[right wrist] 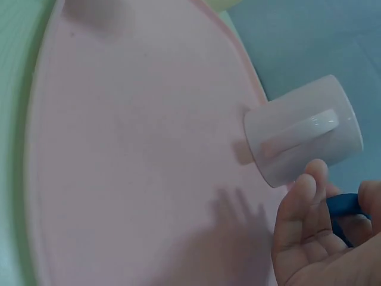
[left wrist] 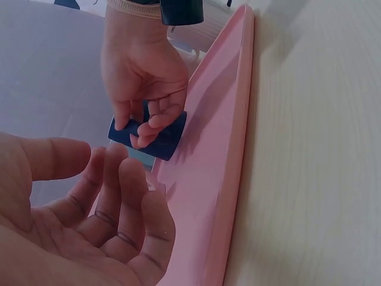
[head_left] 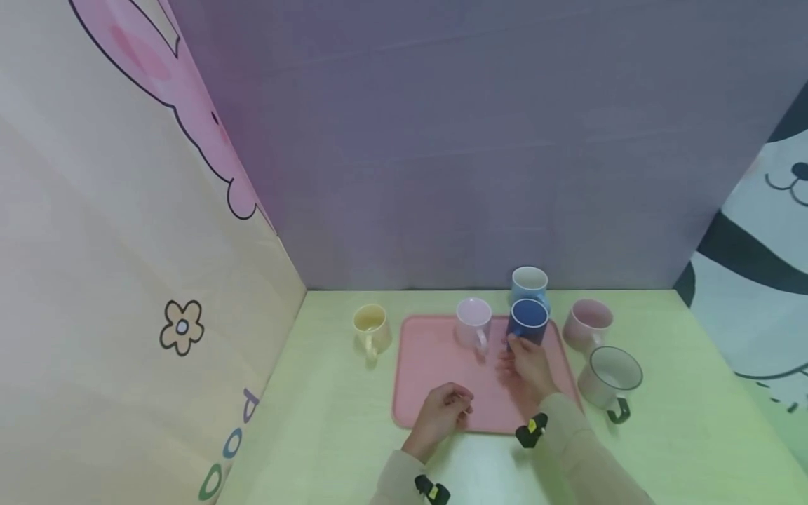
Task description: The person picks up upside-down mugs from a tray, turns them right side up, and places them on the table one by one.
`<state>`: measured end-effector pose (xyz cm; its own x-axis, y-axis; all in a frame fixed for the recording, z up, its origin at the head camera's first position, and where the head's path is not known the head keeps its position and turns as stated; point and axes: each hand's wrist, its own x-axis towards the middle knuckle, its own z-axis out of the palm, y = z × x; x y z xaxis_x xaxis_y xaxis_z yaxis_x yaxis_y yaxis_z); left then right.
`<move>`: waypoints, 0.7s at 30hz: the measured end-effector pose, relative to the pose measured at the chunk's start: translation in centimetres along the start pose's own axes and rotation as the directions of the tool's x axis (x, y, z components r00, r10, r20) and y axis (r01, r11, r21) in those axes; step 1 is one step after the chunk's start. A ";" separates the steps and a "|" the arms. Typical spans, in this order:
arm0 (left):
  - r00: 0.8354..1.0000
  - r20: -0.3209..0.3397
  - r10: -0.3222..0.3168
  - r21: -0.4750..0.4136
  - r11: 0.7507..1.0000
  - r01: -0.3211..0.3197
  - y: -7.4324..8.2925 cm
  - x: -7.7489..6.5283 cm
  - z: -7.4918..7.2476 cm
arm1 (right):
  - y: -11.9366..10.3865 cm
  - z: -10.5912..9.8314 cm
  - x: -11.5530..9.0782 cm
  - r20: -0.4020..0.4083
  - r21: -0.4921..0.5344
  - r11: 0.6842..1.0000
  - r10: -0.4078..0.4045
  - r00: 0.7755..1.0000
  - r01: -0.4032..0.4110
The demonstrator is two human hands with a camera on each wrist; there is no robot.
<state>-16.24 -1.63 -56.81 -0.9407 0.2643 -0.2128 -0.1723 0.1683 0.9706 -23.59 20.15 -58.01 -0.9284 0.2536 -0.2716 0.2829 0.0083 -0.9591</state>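
Note:
My right hand (head_left: 532,365) grips a dark blue mug (head_left: 529,324) by its handle, over the back right part of a pink tray (head_left: 435,372). In the right wrist view, thumb and fingers close round the blue handle (right wrist: 344,204). A pale pink-white mug (right wrist: 303,131) stands upright on the tray just left of the blue one, its handle facing the front. Near the tray's front edge hovers my left hand (head_left: 442,412), fingers loosely bent and nothing between them; the left wrist view shows its palm (left wrist: 77,238) side.
Behind the blue mug stands a light blue mug (head_left: 529,282). To the tray's right are a dusky pink mug (head_left: 588,324) and a larger whitish mug (head_left: 609,375) with a dark rim and handle. A yellow mug (head_left: 371,328) stands left of the tray. A grey wall (head_left: 442,175) closes off the table's back.

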 end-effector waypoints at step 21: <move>1.000 0.000 -0.004 -0.009 1.000 0.004 -0.6 0.0 0.0 | 0.6 -0.2 -0.5 -0.090 -0.058 0.997 -0.050 0.995 0.045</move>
<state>-16.10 -1.76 -57.38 -0.9398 0.2639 -0.2172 -0.1792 0.1607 0.9706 -22.95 20.19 -58.46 -0.9159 0.3391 -0.2148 0.2541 0.0756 -0.9642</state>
